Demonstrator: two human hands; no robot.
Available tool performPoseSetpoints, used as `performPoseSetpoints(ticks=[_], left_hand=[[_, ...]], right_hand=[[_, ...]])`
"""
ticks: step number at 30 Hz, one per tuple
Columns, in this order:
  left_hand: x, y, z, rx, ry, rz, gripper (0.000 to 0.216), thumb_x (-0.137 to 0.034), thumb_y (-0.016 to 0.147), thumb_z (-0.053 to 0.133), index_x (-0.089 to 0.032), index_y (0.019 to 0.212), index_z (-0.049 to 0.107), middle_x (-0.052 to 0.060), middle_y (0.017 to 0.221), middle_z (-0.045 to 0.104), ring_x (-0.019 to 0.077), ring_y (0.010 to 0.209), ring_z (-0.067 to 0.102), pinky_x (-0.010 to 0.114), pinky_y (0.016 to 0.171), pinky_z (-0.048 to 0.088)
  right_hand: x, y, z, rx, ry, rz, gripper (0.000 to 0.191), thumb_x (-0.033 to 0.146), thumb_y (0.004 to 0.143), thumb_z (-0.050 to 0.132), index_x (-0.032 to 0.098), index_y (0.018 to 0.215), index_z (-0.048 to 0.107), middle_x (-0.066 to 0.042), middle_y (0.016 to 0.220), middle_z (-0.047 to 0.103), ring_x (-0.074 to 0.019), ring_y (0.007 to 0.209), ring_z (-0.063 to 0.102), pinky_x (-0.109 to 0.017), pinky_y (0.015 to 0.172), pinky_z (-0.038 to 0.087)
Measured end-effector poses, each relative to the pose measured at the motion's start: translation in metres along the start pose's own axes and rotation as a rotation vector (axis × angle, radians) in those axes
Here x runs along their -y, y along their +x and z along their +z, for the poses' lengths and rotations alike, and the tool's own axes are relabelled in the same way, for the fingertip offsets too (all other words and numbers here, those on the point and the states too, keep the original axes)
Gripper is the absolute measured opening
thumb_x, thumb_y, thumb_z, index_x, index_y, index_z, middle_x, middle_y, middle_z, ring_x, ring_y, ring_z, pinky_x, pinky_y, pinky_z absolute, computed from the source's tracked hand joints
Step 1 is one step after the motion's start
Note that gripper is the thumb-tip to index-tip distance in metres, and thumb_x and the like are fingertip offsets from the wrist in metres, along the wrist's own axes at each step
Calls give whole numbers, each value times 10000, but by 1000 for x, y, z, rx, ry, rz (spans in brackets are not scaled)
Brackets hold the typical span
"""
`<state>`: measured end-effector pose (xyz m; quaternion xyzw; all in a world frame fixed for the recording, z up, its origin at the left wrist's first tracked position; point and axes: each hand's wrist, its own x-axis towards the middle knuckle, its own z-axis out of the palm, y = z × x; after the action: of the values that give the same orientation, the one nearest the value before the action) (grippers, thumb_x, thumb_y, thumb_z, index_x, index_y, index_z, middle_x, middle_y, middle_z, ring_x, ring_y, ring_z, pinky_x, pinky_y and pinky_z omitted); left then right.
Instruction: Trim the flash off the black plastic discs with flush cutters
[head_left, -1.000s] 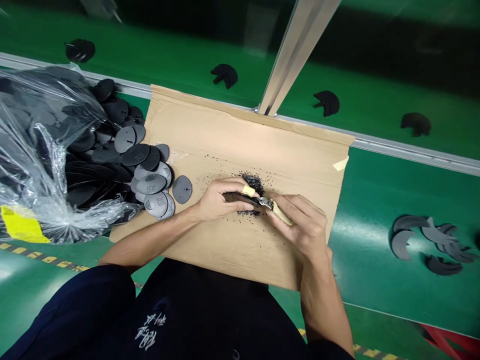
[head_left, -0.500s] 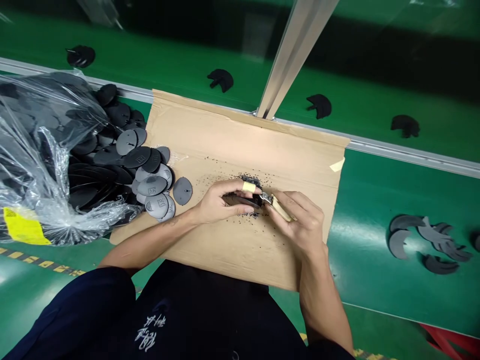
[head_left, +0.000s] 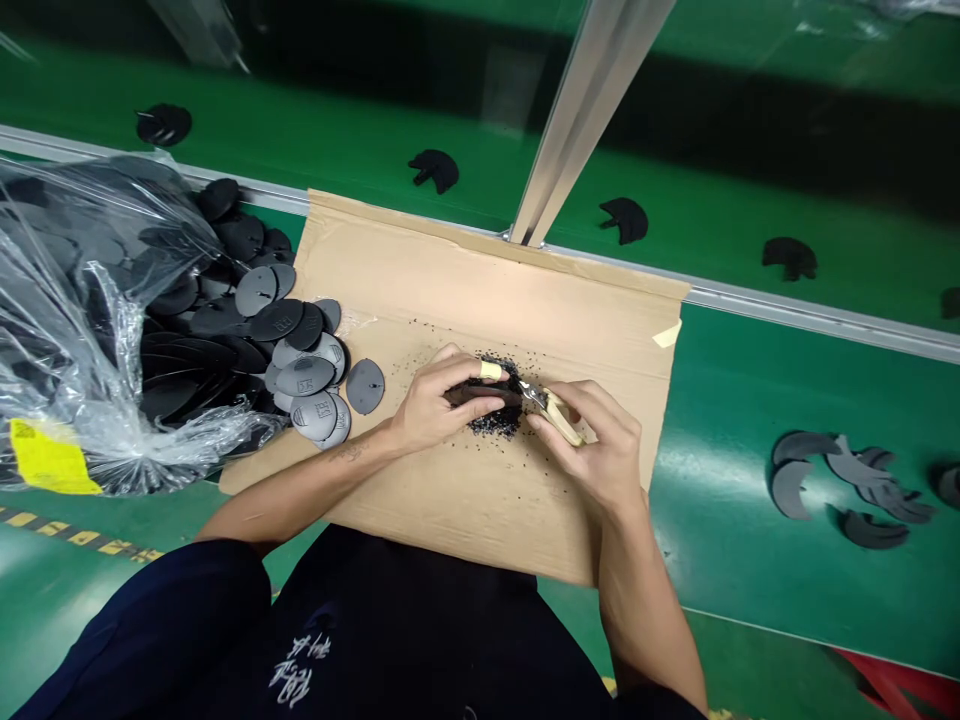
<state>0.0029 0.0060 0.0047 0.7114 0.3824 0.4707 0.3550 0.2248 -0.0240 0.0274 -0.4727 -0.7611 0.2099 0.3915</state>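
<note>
My left hand (head_left: 442, 402) is closed on the edge of a black oval disc (head_left: 491, 396), with yellow tape around one fingertip. In my right hand (head_left: 604, 440) is a pair of nippers (head_left: 556, 412) with pale yellow handles, its metal jaws close to the disc's right end. Whether the jaws touch the disc I cannot tell. Beneath both hands lies a pile of small black clippings (head_left: 496, 425) on the brown cardboard sheet (head_left: 450, 500). A single grey disc (head_left: 365, 386) rests left of my left hand.
Many dark discs (head_left: 304, 373) spill from a clear plastic bag (head_left: 67, 290) at the left. Behind the cardboard stands a metal post (head_left: 574, 120). Curved black pieces (head_left: 626, 220) are spread over the green surface beyond the rail, and more curved pieces (head_left: 877, 475) lie at right.
The nippers' jaws have shifted slightly off the disc's end, and the disc has turned a little in my left hand. Pieces beyond the rail have moved left.
</note>
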Motion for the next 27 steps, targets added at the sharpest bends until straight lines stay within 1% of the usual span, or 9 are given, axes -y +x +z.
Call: performPoseSetpoints(ticks=[4,7,9,12,15,19,21,23,27], left_hand=[[-5,-4,5,-22,-164,-69,269,-385,919,715,-163,1071,722,66,1000,779,153,897,730,260,803,573],[-5,-6,6,7,-193,-55,265,-356,919,718,-158,1093,689,63,971,775,155,879,744,259,797,587],[-2,-5,5,57,-81,48,214,-316,942,688,-160,1088,681,66,966,772,165,885,740,288,808,591],[3,-4,2,123,243,274,132,-231,981,603,-172,1063,688,79,1003,763,185,908,714,331,803,572],[7,-5,2,167,421,358,174,-147,992,523,-166,1060,683,82,979,747,178,852,686,310,725,547],[7,-5,3,166,211,209,164,-171,983,554,-159,1088,680,87,990,730,182,899,689,315,766,570],[5,-3,3,153,17,84,150,-225,972,611,-162,1091,678,82,1006,731,175,937,697,310,819,576],[3,-1,2,135,-127,7,170,-266,962,646,-165,1095,681,79,1022,736,168,961,701,301,851,571],[-1,0,1,100,-231,39,242,-323,959,662,-173,1144,710,92,1053,737,174,990,692,313,875,566]], right_hand=[[12,-2,13,-61,201,94,309,270,842,781,236,1123,656,-60,1011,729,-181,788,663,-301,582,520],[15,-5,20,-98,183,52,284,194,867,735,243,1128,635,-45,962,724,-166,743,650,-297,588,508],[13,-6,20,-110,65,-71,294,139,878,701,239,1145,629,-50,937,729,-171,739,644,-308,605,498],[11,-7,18,-81,-155,-280,285,104,892,663,215,1154,642,-74,931,749,-189,762,646,-331,614,460],[12,-7,18,-41,-102,-314,280,114,898,659,206,1162,654,-80,934,754,-187,759,654,-335,613,466],[12,-7,13,-130,177,-152,373,106,846,704,235,1193,657,-73,971,749,-200,786,684,-350,633,541],[8,-5,7,-195,128,-64,390,82,833,699,255,1181,669,-65,980,752,-204,788,685,-354,636,551],[4,-3,3,-192,33,-19,377,89,843,689,261,1178,678,-67,998,756,-211,812,690,-362,653,558],[-1,-1,-1,-65,-41,-61,358,142,887,657,255,1226,664,-79,1068,754,-224,879,699,-387,707,567]])
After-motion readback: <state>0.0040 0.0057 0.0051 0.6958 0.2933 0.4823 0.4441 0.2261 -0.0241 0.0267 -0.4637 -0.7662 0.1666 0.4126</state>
